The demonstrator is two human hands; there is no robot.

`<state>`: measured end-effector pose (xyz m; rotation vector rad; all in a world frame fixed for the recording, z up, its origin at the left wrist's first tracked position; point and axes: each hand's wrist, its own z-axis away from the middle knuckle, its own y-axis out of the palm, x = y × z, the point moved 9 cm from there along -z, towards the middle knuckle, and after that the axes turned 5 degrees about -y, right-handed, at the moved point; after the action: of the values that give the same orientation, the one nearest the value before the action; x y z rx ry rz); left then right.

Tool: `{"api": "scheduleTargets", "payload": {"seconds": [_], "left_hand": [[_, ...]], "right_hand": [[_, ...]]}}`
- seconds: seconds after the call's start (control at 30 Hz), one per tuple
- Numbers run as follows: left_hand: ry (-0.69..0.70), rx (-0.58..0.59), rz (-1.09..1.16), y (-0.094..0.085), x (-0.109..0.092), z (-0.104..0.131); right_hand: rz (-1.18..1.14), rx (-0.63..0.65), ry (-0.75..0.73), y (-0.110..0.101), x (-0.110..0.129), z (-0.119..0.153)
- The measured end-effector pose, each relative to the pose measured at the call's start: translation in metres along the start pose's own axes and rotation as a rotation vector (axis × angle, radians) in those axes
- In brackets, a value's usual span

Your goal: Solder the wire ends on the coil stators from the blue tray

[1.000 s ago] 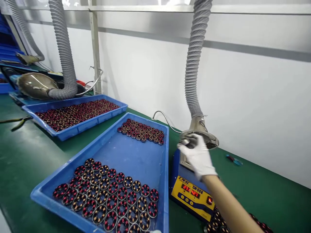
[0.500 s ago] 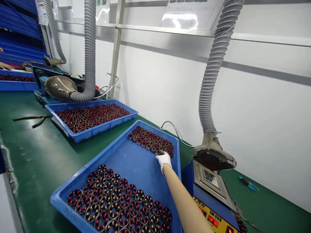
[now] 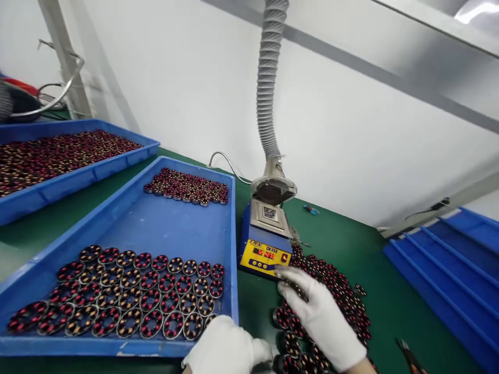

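Observation:
My left hand [image 3: 228, 347], in a white glove, is at the front right corner of a blue tray [image 3: 233, 244]. Its fingers point right toward loose ring-shaped parts and are partly cut off and blurred. My right hand [image 3: 322, 317], also gloved, is over the pile of ring-shaped parts [image 3: 341, 296]. Its thumb and fingers are curled around one dark ring-shaped part [image 3: 294, 288]. Rows of metal-rimmed rings with red and yellow segments [image 3: 150, 301] fill the tray's near end. A tighter group [image 3: 187, 184] lies at its far end.
A blue heated unit [image 3: 265, 254] with a red display stands behind my hands, under an extraction hood [image 3: 273, 189] on a grey hose. Another full blue tray [image 3: 93, 174] is at left. Blue racks [image 3: 448, 275], pliers [image 3: 409, 356] and a small tool [image 3: 311, 209] are at right.
The view has swung right. A gloved hand was at the far group of rings in the tray; now both hands are in front, the right one at the loose pile.

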<state>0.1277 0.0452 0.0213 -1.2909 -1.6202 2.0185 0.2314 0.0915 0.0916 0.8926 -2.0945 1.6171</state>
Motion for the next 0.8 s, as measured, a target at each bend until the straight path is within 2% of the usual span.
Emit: {"api": "scheduleTargets", "payload": {"seconds": [0.07,0.17,0.23,0.3,0.4,0.47,0.53,0.6,0.67,0.73,0.8], "left_hand": [[-0.026,0.009,-0.078,-0.005,-0.002,-0.001],[-0.103,0.016,-0.082,-0.009,-0.003,0.0],[-0.147,0.035,-0.068,-0.006,-0.004,0.001],[-0.183,-0.006,-0.039,-0.007,-0.004,0.003],[-0.215,-0.125,0.048,-0.019,-0.003,0.008],[-0.174,-0.216,0.08,-0.037,-0.007,0.009],[-0.104,-0.375,0.047,-0.069,-0.018,0.009],[-0.045,-0.598,-0.013,-0.107,-0.034,0.009],[0.061,-0.849,-0.054,-0.142,-0.058,0.012],[0.212,-1.048,-0.072,-0.161,-0.081,0.016],[0.312,-1.151,-0.106,-0.164,-0.094,0.015]], "right_hand": [[0.224,0.11,0.178,0.01,-0.041,0.038],[0.446,0.224,0.249,0.035,-0.067,0.067],[0.503,0.202,0.253,0.043,-0.067,0.07],[0.467,0.16,0.248,0.044,-0.062,0.066],[0.344,0.104,0.178,0.028,-0.047,0.052],[0.191,0.029,0.113,0.004,-0.03,0.038],[-0.119,-0.086,0.069,-0.024,-0.012,0.025],[-0.528,-0.207,0.024,-0.047,0.005,0.015],[-0.861,-0.294,-0.047,-0.061,0.019,0.008],[-1.073,-0.341,-0.129,-0.065,0.029,0.005],[-1.177,-0.328,-0.2,-0.063,0.036,0.003]]}}
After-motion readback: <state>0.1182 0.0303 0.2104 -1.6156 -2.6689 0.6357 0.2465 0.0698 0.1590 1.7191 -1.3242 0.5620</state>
